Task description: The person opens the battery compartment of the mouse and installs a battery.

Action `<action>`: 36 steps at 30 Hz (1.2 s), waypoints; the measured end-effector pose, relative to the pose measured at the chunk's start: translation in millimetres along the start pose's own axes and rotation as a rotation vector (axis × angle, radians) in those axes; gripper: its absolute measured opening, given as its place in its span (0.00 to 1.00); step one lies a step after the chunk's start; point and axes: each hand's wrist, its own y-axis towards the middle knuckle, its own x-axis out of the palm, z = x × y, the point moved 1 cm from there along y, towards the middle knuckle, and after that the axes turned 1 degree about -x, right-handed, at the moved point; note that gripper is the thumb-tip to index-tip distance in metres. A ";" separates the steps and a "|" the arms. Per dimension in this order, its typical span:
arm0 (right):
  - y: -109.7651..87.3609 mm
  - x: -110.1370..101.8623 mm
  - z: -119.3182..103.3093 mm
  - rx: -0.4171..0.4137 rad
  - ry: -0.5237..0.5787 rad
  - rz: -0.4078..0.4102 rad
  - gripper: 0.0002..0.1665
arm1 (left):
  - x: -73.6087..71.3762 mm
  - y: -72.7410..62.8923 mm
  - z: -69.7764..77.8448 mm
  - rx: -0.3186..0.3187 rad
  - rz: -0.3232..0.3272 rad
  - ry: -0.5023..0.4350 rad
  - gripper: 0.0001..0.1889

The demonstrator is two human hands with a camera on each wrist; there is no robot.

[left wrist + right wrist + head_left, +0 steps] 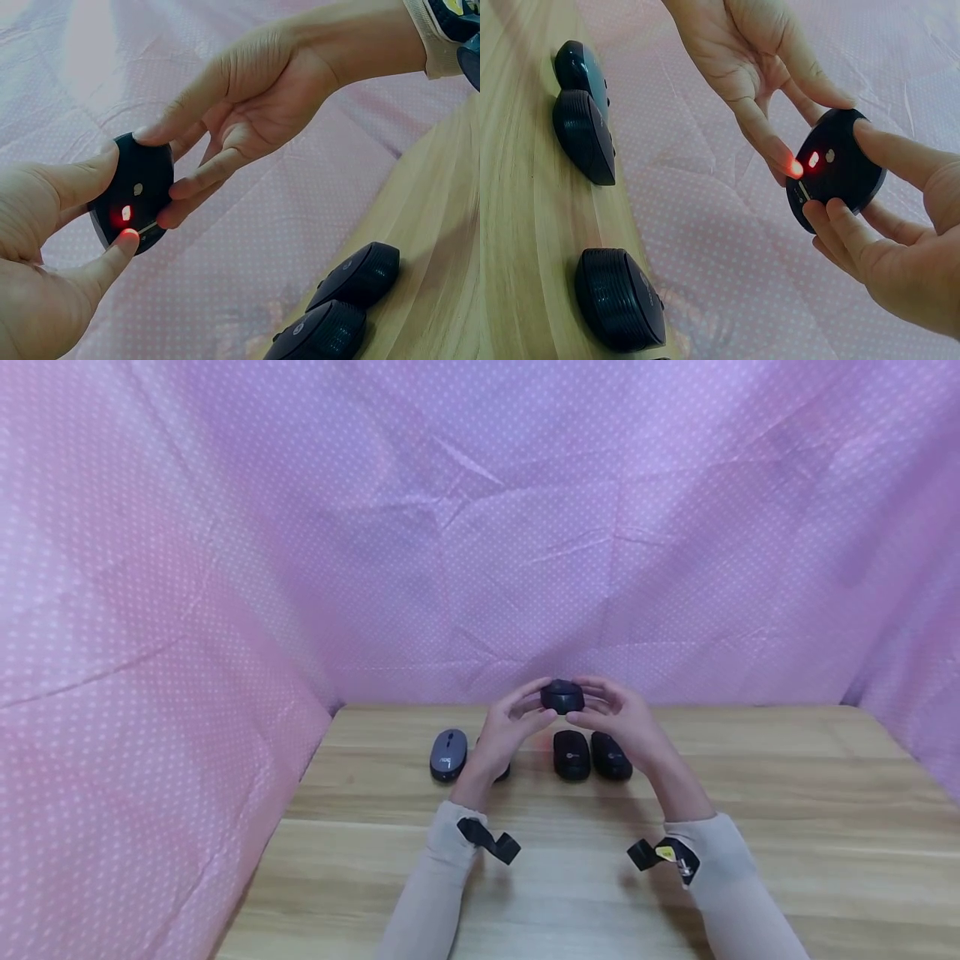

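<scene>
Both hands hold a black computer mouse (562, 697) raised above the far part of the table. My left hand (508, 727) pinches its left side between thumb and fingers, and my right hand (618, 714) grips the right side. In the left wrist view the underside of the mouse (154, 169) shows a glowing red sensor light, a small pale spot and a thin light line. A fingertip of the left hand (765, 82) lies beside that light and glows red in the right wrist view.
On the wooden table (562, 893) stand a grey-topped mouse (448, 755), another mouse (503, 772) mostly hidden by the left wrist, and two black mice (572, 756) side by side below the right hand. A pink dotted cloth (480, 568) hangs behind the table and at its sides.
</scene>
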 end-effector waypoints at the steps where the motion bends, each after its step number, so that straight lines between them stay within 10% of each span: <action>1: -0.2 -0.1 0.6 0.001 0.001 0.000 0.40 | 0.3 -0.2 -0.2 -0.001 0.002 -0.005 0.27; 22: 1.9 -7.1 7.9 -0.012 -0.033 -0.033 0.41 | 13.0 -1.0 -2.9 0.051 -0.003 -0.028 0.32; 36: -8.2 -36.7 6.0 -0.013 -0.078 -0.092 0.43 | 47.7 1.7 -14.9 0.024 -0.008 0.359 0.35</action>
